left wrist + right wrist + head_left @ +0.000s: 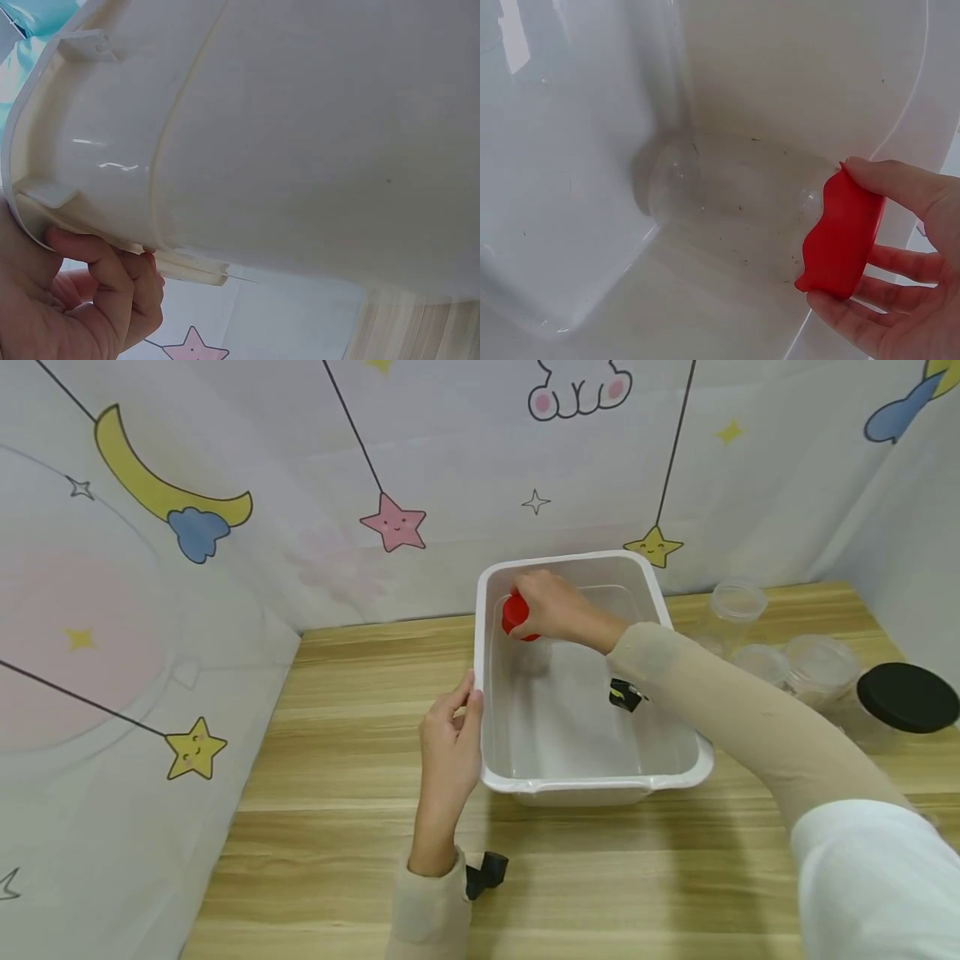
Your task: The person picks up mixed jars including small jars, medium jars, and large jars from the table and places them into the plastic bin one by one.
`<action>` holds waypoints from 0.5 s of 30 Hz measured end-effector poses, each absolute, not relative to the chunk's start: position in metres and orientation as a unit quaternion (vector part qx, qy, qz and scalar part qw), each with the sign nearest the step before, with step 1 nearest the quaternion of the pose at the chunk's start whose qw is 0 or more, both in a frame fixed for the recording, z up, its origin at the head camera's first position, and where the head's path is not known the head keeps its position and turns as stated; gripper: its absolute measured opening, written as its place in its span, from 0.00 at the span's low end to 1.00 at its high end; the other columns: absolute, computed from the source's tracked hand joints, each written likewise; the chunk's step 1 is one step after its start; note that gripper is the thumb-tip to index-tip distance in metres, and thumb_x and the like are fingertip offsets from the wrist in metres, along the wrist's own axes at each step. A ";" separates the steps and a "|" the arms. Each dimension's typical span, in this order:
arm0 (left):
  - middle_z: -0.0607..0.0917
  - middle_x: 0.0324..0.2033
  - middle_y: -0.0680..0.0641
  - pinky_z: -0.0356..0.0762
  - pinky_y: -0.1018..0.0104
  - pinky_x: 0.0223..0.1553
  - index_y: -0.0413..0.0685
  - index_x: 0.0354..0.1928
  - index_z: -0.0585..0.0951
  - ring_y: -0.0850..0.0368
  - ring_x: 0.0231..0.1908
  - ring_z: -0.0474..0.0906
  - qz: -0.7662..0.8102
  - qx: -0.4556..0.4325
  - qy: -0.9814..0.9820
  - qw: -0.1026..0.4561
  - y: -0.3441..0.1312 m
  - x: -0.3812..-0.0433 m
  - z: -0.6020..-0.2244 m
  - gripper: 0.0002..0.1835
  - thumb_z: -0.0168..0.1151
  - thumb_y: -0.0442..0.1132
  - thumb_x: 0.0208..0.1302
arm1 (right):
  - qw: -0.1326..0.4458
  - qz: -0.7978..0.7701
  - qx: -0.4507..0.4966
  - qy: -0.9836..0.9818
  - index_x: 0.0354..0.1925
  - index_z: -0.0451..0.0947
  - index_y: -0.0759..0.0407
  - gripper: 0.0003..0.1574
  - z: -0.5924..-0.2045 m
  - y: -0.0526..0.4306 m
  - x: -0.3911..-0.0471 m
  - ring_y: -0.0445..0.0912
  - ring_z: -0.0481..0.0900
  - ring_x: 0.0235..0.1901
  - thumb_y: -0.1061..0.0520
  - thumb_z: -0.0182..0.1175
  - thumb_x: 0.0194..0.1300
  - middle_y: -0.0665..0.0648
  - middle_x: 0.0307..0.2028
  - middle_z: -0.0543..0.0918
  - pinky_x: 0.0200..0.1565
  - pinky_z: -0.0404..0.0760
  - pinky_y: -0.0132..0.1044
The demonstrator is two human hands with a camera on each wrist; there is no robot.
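Observation:
In the head view a white plastic basin (577,710) sits on the wooden table. Inside its far left corner, my right hand (553,606) grips a clear jar by its red lid (515,612). The right wrist view shows thumb and fingers around the scalloped red lid (844,232), with the transparent jar body (731,206) below it, lightly specked. My left hand (450,743) holds the basin's left rim. In the left wrist view its fingers (112,281) curl under the rim, against the outer wall (300,150).
Several clear jars (821,664) stand right of the basin, one with a black lid (907,697). The right wrist's black camera (624,694) shows over the basin; another black device (486,874) is at the left wrist. A patterned curtain (450,460) hangs behind the table.

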State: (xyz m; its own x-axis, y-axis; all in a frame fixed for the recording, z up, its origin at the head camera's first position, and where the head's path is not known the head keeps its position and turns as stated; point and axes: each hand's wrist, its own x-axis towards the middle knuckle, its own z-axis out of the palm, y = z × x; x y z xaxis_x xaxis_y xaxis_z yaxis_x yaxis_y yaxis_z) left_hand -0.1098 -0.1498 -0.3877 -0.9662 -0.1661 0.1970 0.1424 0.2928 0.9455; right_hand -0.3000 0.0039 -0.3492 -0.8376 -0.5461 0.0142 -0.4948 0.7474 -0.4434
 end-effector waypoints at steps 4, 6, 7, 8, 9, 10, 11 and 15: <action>0.81 0.47 0.36 0.86 0.54 0.40 0.37 0.67 0.73 0.39 0.41 0.86 -0.594 0.006 -0.794 0.132 -0.149 -0.110 -0.387 0.22 0.54 0.41 0.77 | 0.059 -0.212 -0.281 0.934 0.56 0.72 0.68 0.34 -0.350 0.004 -0.300 0.55 0.75 0.50 0.55 0.74 0.57 0.64 0.50 0.79 0.52 0.81 0.45; 0.81 0.47 0.36 0.86 0.54 0.40 0.37 0.67 0.73 0.40 0.41 0.86 -0.592 0.006 -0.795 0.132 -0.149 -0.111 -0.387 0.22 0.54 0.41 0.77 | 0.060 -0.208 -0.281 0.935 0.56 0.73 0.68 0.34 -0.351 0.004 -0.300 0.55 0.75 0.50 0.55 0.74 0.57 0.64 0.50 0.79 0.52 0.81 0.45; 0.81 0.47 0.36 0.86 0.53 0.40 0.37 0.67 0.73 0.40 0.41 0.86 -0.593 0.005 -0.794 0.131 -0.149 -0.110 -0.387 0.22 0.54 0.41 0.77 | 0.061 -0.209 -0.281 0.935 0.56 0.73 0.68 0.34 -0.352 0.004 -0.300 0.55 0.75 0.50 0.55 0.74 0.57 0.64 0.50 0.80 0.52 0.81 0.45; 0.81 0.47 0.36 0.86 0.53 0.40 0.37 0.67 0.73 0.41 0.41 0.86 -0.593 0.004 -0.795 0.132 -0.149 -0.110 -0.387 0.23 0.54 0.41 0.77 | 0.062 -0.209 -0.280 0.935 0.56 0.72 0.68 0.34 -0.352 0.004 -0.300 0.55 0.75 0.50 0.55 0.74 0.57 0.64 0.50 0.80 0.52 0.81 0.45; 0.81 0.47 0.35 0.86 0.53 0.40 0.36 0.67 0.73 0.41 0.41 0.86 -0.592 0.004 -0.795 0.132 -0.149 -0.110 -0.387 0.23 0.54 0.41 0.77 | 0.064 -0.208 -0.280 0.935 0.56 0.72 0.68 0.34 -0.353 0.004 -0.300 0.55 0.75 0.50 0.55 0.74 0.57 0.64 0.50 0.79 0.52 0.81 0.45; 0.81 0.47 0.35 0.86 0.52 0.40 0.36 0.67 0.73 0.41 0.40 0.86 -0.592 0.004 -0.795 0.132 -0.149 -0.110 -0.387 0.23 0.54 0.42 0.77 | 0.065 -0.208 -0.280 0.935 0.56 0.72 0.67 0.34 -0.353 0.004 -0.299 0.55 0.75 0.50 0.55 0.74 0.57 0.64 0.50 0.79 0.52 0.82 0.45; 0.80 0.47 0.35 0.86 0.52 0.40 0.36 0.67 0.73 0.40 0.41 0.86 -0.593 0.003 -0.794 0.133 -0.149 -0.110 -0.387 0.23 0.54 0.42 0.77 | 0.066 -0.207 -0.281 0.935 0.56 0.72 0.67 0.34 -0.353 0.004 -0.299 0.55 0.75 0.50 0.55 0.74 0.57 0.64 0.50 0.79 0.52 0.82 0.45; 0.80 0.47 0.34 0.85 0.50 0.40 0.36 0.67 0.73 0.39 0.41 0.86 -0.597 0.002 -0.791 0.135 -0.149 -0.110 -0.387 0.23 0.54 0.42 0.77 | 0.059 -0.198 -0.288 0.935 0.56 0.72 0.68 0.34 -0.355 0.003 -0.299 0.56 0.75 0.50 0.55 0.74 0.57 0.65 0.50 0.79 0.52 0.82 0.46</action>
